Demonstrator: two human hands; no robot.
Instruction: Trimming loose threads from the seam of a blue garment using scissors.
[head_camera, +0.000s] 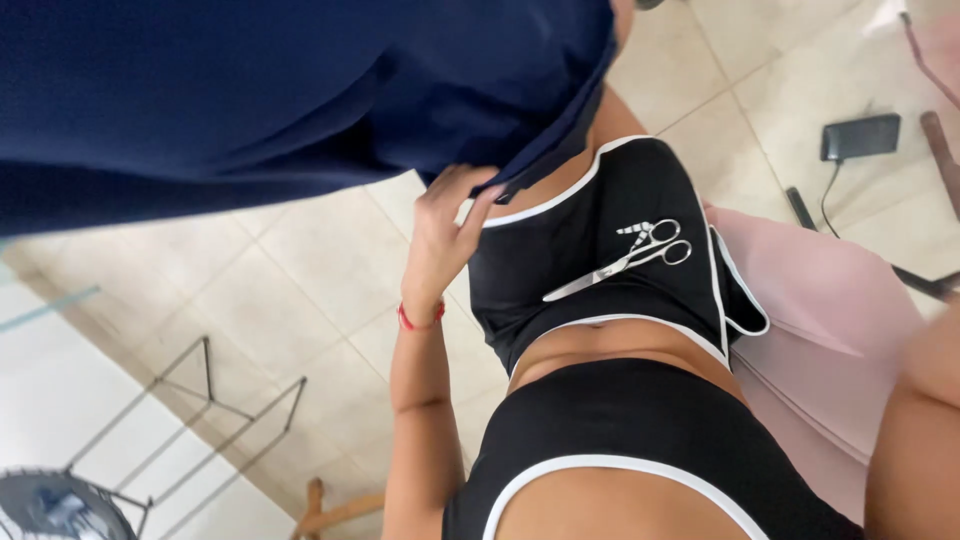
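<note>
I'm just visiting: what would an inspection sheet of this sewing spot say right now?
Surface: person's lap in black shorts, no table seen.
Job's things: dark blue fabric, held up; scissors lying shut on the lap.
Clutter: pink cloth beside the thigh.
Hands: left hand, fingers pinching the fabric's edge; right hand not in view.
Cables: black cord from a dark box on the floor.
Surroundings: beige tiled floor, wire rack, fan.

Matt navy cloth (250, 90) — shiny metal scissors (625, 258) — smooth glossy floor tiles (300, 270).
</note>
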